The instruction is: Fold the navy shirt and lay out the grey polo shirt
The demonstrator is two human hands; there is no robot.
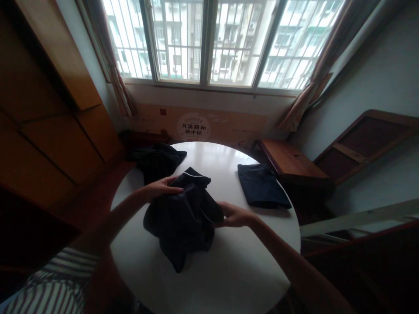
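Note:
A dark garment with thin white piping (183,213) lies bunched on the round white table in front of me; its exact kind does not show. My left hand (163,187) grips its upper left part, thumb on top and the other fingers mostly hidden by cloth. On the right side, my right hand (234,214) pinches the edge near a white trim line, fingers partly under the fabric. Behind my left hand lies a crumpled black cloth (157,159). A folded dark navy garment (262,186) rests flat on the table's right side.
The round white table (209,155) has its far edge near the window wall. A wooden bench (291,159) stands beyond its right side, with a folded wooden frame (363,139) leaning on the wall. Wooden cabinets (62,148) line the left.

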